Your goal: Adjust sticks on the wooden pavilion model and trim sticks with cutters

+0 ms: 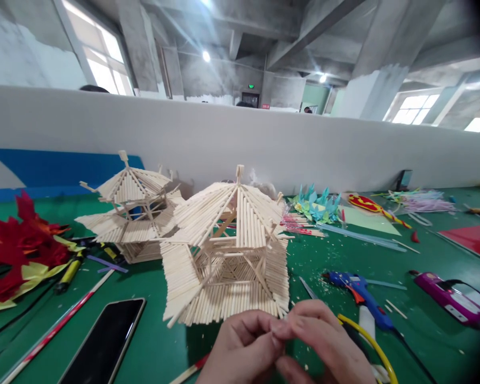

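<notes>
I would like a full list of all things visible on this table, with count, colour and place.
pale wooden stick pagoda model: 1, beige, centre, nearest the hands
second stick pagoda model: 1, beige, behind left
black smartphone: 1, front left, screen dark
red and yellow paper mask: 1, far left
blue hot glue gun: 1, right of centre
purple plastic tool: 1, far right
teal paper flowers: a cluster, behind centre
green table mat: 1, under everything
left hand: 1, bottom centre, fingertips meeting the right
right hand: 1, bottom centre; whether the grip pinches anything cannot be told
</notes>
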### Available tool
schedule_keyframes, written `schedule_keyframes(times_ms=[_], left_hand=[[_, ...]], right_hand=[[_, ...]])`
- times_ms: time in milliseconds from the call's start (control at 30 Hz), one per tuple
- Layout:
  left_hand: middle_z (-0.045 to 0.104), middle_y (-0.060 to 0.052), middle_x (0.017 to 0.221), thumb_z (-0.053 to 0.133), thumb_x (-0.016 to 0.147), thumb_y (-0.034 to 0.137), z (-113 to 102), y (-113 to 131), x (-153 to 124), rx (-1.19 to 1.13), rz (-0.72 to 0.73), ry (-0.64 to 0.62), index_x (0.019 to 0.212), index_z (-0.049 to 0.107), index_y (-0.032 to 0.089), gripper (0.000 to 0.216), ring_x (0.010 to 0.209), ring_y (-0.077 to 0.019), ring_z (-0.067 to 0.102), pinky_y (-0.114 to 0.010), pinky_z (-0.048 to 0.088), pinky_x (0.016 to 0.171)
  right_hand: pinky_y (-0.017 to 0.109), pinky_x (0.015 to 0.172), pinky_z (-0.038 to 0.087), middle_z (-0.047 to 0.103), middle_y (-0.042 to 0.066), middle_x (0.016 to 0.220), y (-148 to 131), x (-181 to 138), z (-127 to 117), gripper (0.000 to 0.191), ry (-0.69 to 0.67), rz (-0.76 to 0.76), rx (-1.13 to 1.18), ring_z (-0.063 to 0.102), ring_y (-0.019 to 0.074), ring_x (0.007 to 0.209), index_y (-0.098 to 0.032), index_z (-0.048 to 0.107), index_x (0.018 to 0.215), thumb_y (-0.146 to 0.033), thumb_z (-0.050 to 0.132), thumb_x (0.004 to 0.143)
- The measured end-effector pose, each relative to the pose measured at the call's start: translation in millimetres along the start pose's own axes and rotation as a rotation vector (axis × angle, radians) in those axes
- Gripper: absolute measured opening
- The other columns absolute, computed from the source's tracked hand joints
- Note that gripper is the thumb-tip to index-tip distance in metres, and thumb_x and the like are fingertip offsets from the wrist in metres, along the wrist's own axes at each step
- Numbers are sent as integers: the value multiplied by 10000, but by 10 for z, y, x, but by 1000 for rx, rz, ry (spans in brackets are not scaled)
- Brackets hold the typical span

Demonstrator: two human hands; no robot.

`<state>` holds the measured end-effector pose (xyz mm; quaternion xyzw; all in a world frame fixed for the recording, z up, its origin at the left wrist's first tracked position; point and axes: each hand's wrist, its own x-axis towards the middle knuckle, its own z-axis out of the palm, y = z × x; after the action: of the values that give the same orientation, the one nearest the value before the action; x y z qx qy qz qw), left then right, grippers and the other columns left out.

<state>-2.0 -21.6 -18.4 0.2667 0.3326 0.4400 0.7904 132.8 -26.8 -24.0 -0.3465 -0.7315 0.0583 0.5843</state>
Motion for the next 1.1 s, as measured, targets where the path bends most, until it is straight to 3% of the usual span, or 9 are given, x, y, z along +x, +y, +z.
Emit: schedule_keyframes(times_ms=[133, 367, 567, 933, 1100], left_hand=[[555, 7, 559, 828, 521, 291, 85, 103, 38, -60, -24, -35, 612, 715, 121, 224, 493, -55, 466, -167, 339, 506], [534, 48, 489, 836, 515, 203, 228, 289, 127, -214, 15, -49, 546, 707, 142, 146, 454, -34, 452, -140, 328, 463], [544, 45, 473, 836, 524, 221, 203, 355, 258, -213, 37, 10, 547, 682, 128, 181, 431, -24, 444, -137, 335, 477], [568, 27, 527, 816, 561, 220, 103, 312, 466, -249, 73, 1, 699, 717, 125, 194, 480, -51, 489, -170, 398, 531], [505, 51, 443, 808, 570, 237, 174, 369, 445, -229, 96, -1, 604, 695, 146, 150, 455, -59, 476, -165, 388, 501]], right_hand=[[355, 611, 561, 718, 13, 802, 63, 191, -79, 561, -36, -83, -7, 669, 213, 690, -355, 458, 1249, -241, 671, 743], [412, 751, 543, 688, 18, 888, 199, 285, -81, 595, -57, -6, 49, 660, 208, 780, -347, 343, 1330, -267, 609, 804], [418, 895, 476, 631, 55, 1055, 337, 392, -35, 622, -57, 50, 2, 603, 228, 979, -293, 334, 1338, -288, 617, 784], [269, 818, 498, 608, 16, 934, 491, 444, 73, 635, 2, 53, 37, 592, 147, 851, -275, 324, 1334, -203, 608, 771], [257, 786, 487, 586, 12, 959, 533, 459, 104, 629, 3, 113, 114, 558, 149, 866, -282, 331, 1326, -180, 602, 768]])
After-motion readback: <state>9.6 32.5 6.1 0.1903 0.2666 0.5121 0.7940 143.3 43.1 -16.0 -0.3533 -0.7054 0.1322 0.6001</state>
